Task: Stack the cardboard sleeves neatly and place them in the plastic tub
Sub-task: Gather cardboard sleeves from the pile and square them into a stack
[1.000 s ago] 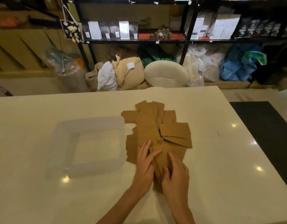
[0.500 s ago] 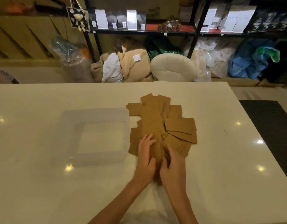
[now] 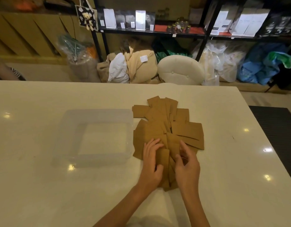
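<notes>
Several flat brown cardboard sleeves (image 3: 166,126) lie in a loose, overlapping pile on the white table (image 3: 223,161). To the pile's left stands a clear plastic tub (image 3: 72,138) with nothing in it. My left hand (image 3: 151,163) rests on the near end of the pile, its fingers and thumb closed around the edge of a few sleeves (image 3: 163,161). My right hand (image 3: 186,163) is beside it on the right, fingers curled around the other side of the same sleeves.
The table's far edge runs across the middle of the view. Behind it are bags, a round cream cushion (image 3: 180,70) and black shelves with packets and jars. A dark mat (image 3: 279,136) lies on the floor at the right.
My view has tilted down and drawn closer. Both hands have shifted slightly on the near sleeves, and my right fingers have curled in more. The tub and the far sleeves have not moved.
</notes>
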The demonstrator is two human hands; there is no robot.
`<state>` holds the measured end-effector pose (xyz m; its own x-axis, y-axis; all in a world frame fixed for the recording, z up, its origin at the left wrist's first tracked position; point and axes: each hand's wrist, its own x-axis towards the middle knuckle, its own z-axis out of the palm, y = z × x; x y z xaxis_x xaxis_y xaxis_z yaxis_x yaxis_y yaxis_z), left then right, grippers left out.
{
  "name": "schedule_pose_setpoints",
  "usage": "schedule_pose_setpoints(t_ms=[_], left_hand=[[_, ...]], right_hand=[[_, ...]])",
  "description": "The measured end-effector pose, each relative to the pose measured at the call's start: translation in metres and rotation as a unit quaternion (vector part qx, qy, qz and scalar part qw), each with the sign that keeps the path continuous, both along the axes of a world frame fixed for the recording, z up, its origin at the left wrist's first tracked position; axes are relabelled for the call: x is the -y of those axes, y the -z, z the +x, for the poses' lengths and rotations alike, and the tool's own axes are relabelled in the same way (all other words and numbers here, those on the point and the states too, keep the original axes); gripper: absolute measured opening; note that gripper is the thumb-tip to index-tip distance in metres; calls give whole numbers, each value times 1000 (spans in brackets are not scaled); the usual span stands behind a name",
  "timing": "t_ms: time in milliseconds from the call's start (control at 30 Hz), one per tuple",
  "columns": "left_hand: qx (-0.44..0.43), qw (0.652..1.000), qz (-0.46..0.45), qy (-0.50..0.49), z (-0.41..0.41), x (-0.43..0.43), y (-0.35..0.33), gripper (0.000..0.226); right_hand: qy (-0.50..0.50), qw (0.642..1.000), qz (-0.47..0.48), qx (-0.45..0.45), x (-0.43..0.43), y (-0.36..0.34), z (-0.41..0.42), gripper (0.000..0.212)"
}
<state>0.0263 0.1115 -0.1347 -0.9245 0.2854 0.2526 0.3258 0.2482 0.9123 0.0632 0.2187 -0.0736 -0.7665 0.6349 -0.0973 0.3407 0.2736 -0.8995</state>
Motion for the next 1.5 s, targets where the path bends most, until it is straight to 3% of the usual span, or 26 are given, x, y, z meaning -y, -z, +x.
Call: schedule_pose_setpoints(t_ms=[67,200,367,467,533,667,733,833,900,967,1133,1233,1300,1367,1433,1500], left_hand=[[13,1000,12,0,1,1,1,68],[45,999,22,-6,0,4,0,67],[28,1000,-4,-14,-1,3,1,72],[45,999,-4,-13,0,3,0,73],[55,998,2,-13,1,3,-1,72],[77,997,14,-24,1,2,-2,62],[58,998,-12,-35,2,0,0,56],[4,996,-72,-48,2,-5,6,51],[-9,994,-91,-52,2,-7,8,52],[-8,993,-99,-58,0,-9,9,51],[-9,992,-116,-52,2,-7,11,51],[10,993,-110,-48,3,-8,11,56],[27,994,-91,-47,2,-8,10,55],[57,996,-55,-51,3,-7,8,56],[104,993,-13,-58,4,-7,4,52],[126,990,15,-69,3,-6,2,45]], right_hand=[[-46,998,51,-9,9,-2,0,46],[-101,993,54,33,13,-5,-11,41],[3,985,154,81,-23,-15,-18,40],[48,995,63,56,-53,-17,-12,39],[5,997,3,76,-45,-14,-11,40],[-101,984,105,99,8,13,-6,32],[-74,982,143,98,18,20,-3,32],[7,976,161,144,7,22,-5,48],[2,976,143,162,1,22,-10,49],[-1,986,115,119,-2,20,-17,39],[29,999,-7,46,-11,13,-15,46],[99,994,-32,32,-41,9,-4,43],[124,984,-130,11,-60,-3,6,39],[64,977,-201,16,-60,-8,12,37],[-29,983,-171,64,-38,-3,11,36],[-75,989,-81,103,-8,9,9,35]])
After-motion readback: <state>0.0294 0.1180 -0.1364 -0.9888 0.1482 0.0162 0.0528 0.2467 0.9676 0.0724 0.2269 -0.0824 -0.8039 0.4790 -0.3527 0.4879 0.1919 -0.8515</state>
